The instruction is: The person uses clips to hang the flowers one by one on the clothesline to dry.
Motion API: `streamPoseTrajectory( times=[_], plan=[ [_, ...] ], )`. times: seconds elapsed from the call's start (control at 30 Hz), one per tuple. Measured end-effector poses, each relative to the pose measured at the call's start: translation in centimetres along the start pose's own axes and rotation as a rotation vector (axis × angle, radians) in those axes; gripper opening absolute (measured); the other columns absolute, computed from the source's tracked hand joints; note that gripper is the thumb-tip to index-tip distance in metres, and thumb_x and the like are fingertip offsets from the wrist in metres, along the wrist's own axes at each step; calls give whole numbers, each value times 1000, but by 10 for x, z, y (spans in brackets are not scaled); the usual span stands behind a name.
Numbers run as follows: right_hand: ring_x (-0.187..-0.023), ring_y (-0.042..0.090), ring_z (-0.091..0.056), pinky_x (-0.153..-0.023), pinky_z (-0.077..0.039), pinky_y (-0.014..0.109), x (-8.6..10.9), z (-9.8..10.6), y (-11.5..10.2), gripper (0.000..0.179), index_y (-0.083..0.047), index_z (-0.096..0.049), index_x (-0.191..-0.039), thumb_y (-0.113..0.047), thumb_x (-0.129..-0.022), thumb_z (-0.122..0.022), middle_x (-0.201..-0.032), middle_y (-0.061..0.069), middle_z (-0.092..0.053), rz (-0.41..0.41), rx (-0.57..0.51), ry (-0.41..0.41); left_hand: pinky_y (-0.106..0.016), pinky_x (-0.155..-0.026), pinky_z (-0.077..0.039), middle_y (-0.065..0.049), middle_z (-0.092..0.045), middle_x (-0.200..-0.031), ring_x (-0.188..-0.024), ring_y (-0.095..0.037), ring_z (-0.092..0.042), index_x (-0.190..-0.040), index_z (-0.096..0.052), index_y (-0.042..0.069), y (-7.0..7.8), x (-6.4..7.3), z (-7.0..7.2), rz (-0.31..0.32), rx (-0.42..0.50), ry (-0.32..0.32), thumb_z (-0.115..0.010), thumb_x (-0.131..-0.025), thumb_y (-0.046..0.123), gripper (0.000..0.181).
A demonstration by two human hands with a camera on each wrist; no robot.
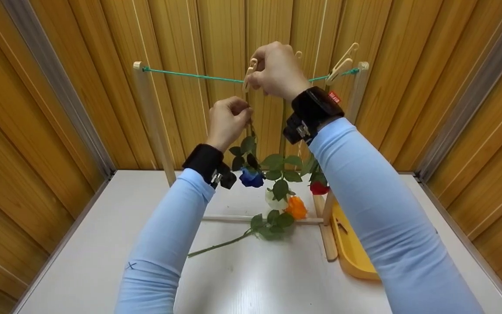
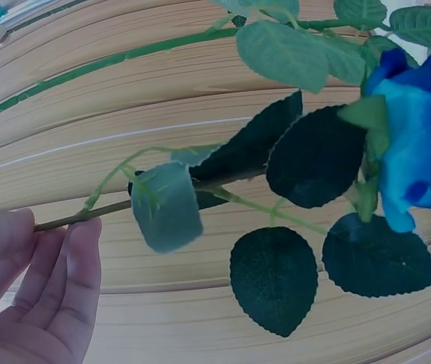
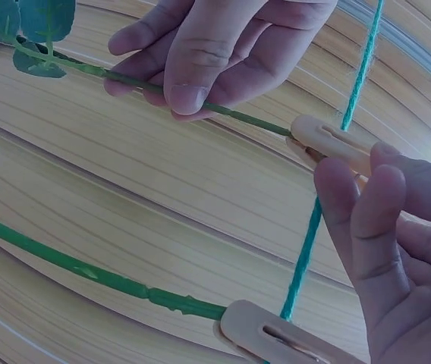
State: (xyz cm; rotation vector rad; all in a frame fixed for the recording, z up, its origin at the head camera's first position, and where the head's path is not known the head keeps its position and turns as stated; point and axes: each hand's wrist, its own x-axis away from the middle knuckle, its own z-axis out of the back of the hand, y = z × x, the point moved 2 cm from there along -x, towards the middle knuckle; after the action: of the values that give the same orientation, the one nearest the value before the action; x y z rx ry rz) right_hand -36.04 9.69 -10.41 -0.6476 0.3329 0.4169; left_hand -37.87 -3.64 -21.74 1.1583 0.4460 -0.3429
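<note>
A blue rose hangs head down in front of the wooden wall. My left hand pinches its stem between thumb and fingers, well above the leaves. Just higher, my right hand grips a beige clothespin on the green cord. In the right wrist view the tip of the rose's stem meets the clothespin's jaws. A second clothespin beside it holds another green stem on the cord.
A red rose hangs upside down at the right, near another clothespin. An orange rose lies on the white table. Wooden posts carry the cord. A yellow tray sits by the frame's right foot.
</note>
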Motion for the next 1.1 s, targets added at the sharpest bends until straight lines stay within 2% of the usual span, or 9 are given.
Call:
streamPoseTrajectory(
  times=[0.23,0.37,0.47,0.6,0.73,0.87,1.0,1.1],
  plan=[
    [-53,4,-62,-57,-54,17,-1,0,-1,17,0,-69,-111,-7,-96,-67,-87,2,-69,-2,-10,-1,-24,-69,-52,-11,-73,-90,-76,-15,-66,-104,-76,-1,-3,1,0,-13,-17,-18,-65,-99,8,14],
    [-60,4,-65,-60,-56,17,1,2,-3,24,5,-68,-118,-5,-96,-64,-100,11,-71,11,-54,-10,-25,-72,-51,-11,-72,-93,-81,-18,-63,-108,-75,-1,-7,3,1,-20,-15,-42,-65,-99,9,17],
    [-68,9,-68,-65,-58,19,6,5,-5,30,7,-66,-124,-4,-96,-64,-110,15,-70,16,-89,-17,-25,-73,-49,-11,-71,-95,-83,-20,-62,-111,-74,-2,-10,5,3,-24,-27,-58,-64,-100,10,19],
    [-73,12,-70,-67,-57,18,14,11,-5,33,6,-65,-129,-5,-98,-63,-115,16,-70,45,-70,3,-24,-71,-49,-13,-71,-95,-83,-23,-64,-112,-73,-3,-14,8,5,-27,-37,-70,-63,-100,9,20],
    [-72,10,-68,-64,-54,13,27,20,-2,34,6,-64,-130,-9,-99,-63,-118,18,-71,111,-33,63,-24,-72,-49,-14,-71,-96,-86,-25,-64,-113,-73,-3,-17,11,8,-31,-38,-74,-62,-100,9,21],
    [-75,12,-69,-63,-54,13,45,28,7,31,5,-66,-127,-7,-98,-63,-117,18,-72,164,-95,112,-26,-77,-48,-16,-70,-102,-91,-26,-63,-115,-72,-3,-20,15,12,-34,-49,-79,-61,-101,9,21],
    [-78,14,-69,-67,-54,14,66,29,22,26,4,-69,-122,-5,-98,-65,-112,17,-74,227,-144,125,-30,-82,-50,-17,-71,-110,-97,-27,-63,-118,-70,-3,-22,22,18,-33,-71,-91,-61,-102,11,23],
    [-86,18,-71,-73,-54,14,85,25,38,24,3,-71,-121,-4,-98,-67,-112,14,-75,276,-133,131,-34,-86,-53,-18,-71,-112,-99,-30,-64,-121,-69,-4,-23,28,22,-42,-90,-98,-61,-103,11,25]
  ],
)
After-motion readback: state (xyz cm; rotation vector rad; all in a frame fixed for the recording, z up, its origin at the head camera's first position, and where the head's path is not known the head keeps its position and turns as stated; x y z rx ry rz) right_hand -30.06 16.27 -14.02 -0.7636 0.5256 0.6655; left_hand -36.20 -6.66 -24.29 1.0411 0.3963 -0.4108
